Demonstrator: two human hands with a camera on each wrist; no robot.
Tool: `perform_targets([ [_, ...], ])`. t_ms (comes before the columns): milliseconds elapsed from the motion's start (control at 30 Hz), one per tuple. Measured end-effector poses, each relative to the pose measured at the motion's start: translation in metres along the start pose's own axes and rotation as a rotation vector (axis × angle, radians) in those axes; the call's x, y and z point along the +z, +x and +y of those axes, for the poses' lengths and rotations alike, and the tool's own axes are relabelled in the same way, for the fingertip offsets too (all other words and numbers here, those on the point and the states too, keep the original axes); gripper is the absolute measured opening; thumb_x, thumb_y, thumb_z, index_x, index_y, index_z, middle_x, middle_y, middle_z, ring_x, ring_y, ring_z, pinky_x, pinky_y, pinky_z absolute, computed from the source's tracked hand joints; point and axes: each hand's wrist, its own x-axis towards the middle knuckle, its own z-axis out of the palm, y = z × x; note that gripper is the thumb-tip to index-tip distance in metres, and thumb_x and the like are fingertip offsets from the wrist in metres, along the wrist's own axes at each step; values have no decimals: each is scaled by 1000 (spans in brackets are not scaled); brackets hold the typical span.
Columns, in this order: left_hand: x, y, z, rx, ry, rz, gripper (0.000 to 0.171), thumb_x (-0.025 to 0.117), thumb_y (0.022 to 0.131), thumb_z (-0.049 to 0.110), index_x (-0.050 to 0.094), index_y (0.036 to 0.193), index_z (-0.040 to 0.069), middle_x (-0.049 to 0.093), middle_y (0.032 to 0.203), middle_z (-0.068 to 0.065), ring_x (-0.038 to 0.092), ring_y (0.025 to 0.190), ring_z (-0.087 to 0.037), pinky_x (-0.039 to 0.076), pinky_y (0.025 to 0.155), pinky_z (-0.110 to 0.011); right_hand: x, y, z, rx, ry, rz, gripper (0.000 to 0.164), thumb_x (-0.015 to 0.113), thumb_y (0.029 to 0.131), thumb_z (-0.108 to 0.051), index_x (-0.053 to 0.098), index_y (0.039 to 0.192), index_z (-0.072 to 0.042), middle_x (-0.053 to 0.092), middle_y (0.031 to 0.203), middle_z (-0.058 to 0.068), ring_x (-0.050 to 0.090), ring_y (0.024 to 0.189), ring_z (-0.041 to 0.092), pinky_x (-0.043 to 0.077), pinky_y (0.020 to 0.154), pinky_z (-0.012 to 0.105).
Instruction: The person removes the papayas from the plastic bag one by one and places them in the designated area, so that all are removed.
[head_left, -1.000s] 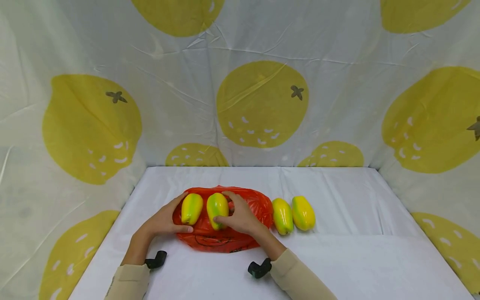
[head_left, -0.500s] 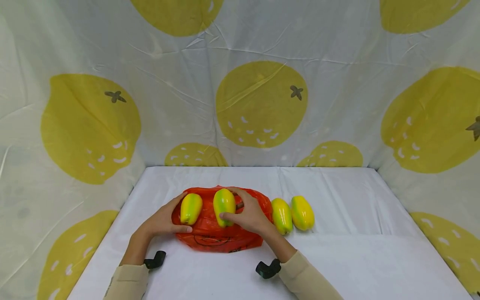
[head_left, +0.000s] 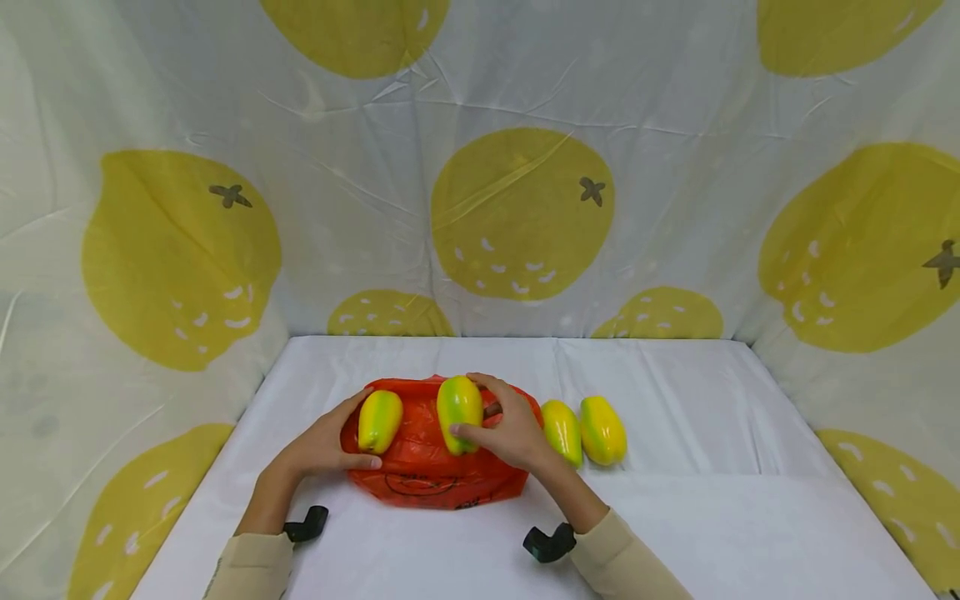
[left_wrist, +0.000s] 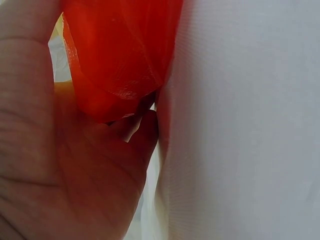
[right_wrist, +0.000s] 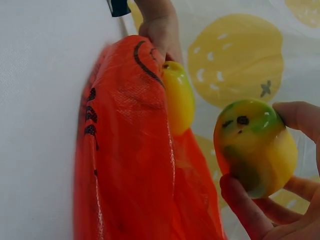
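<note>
A: "On the white table [head_left: 690, 533]?"
B: "I see a red bag [head_left: 420, 446]."
A: "Hands?"
B: "Left hand [head_left: 321, 443] grips its left end; right hand [head_left: 514, 429] pinches one yellow fruit [head_left: 459, 410] above it."
A: "Elsewhere?"
B: "Second fruit [head_left: 380, 422] at its mouth; fruit pair [head_left: 603, 430] just right."

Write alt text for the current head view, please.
A person's right hand holds a yellow-green fruit over a red plastic bag; the left hand holds the bag's left side, beside a second fruit. Two more fruits lie on white cloth, right of the bag.
</note>
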Motion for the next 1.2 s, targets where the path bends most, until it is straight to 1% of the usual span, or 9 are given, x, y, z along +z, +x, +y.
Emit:
perform_targets([
  [133,-1,-1,1,-2,5,4,124,88,70,59,23,164,10,39,162,-17,43,143,-40,40,113,-67,-7,-1,-1,-36,27,21,77,81,84,-45,46,152,-36,56,138,-7,61,104,19,60,79,30],
  [200,-2,-1,1,5,5,7,123,88,70,57,23,163,10,40,161,-17,44,142,-40,41,112,-67,-11,-2,-1,-31,31,32,77,82,84,-45,46,152,-39,55,138,-7,61,105,19,60,78,30],
  [333,-3,-2,2,19,2,9,122,89,70,56,24,163,10,42,159,-17,46,140,-40,43,111,-66,-19,-5,0,7,59,38,75,83,83,-46,45,149,-46,54,140,-9,60,108,20,61,80,33],
  [400,-3,-2,1,21,-4,7,123,89,70,56,23,164,11,42,159,-16,46,140,-39,44,111,-65,-23,-7,0,13,70,44,75,83,83,-46,45,148,-48,53,141,-9,60,108,20,62,81,33],
  [467,-2,-2,1,20,-11,6,123,89,70,56,22,164,12,42,160,-15,46,141,-38,43,112,-65,-26,-8,1,1,78,54,74,83,83,-44,46,148,-47,53,141,-9,62,106,20,62,81,34],
  [667,-1,-2,0,10,-9,5,122,89,71,56,22,164,14,41,160,-15,45,141,-39,44,111,-65,-36,-10,5,-34,60,92,73,84,83,-42,49,146,-47,54,137,-10,63,100,20,60,79,34],
  [867,0,-1,-2,5,-11,12,122,89,70,56,23,164,14,41,160,-14,45,141,-39,45,111,-65,-46,-13,9,-42,30,114,72,84,83,-40,49,146,-46,56,135,-9,62,99,21,60,75,33],
  [1067,2,-2,-3,-6,-6,6,122,88,71,57,22,164,15,39,162,-15,43,143,-40,44,111,-65,-56,-17,9,-5,21,110,74,84,83,-42,47,148,-46,54,139,-8,61,102,22,61,74,31],
  [1200,3,-2,-3,7,-5,11,122,88,70,59,24,164,14,40,161,-15,44,143,-39,43,111,-66,-61,-18,9,5,13,113,75,84,83,-43,46,148,-47,52,140,-7,60,104,23,62,76,31],
])
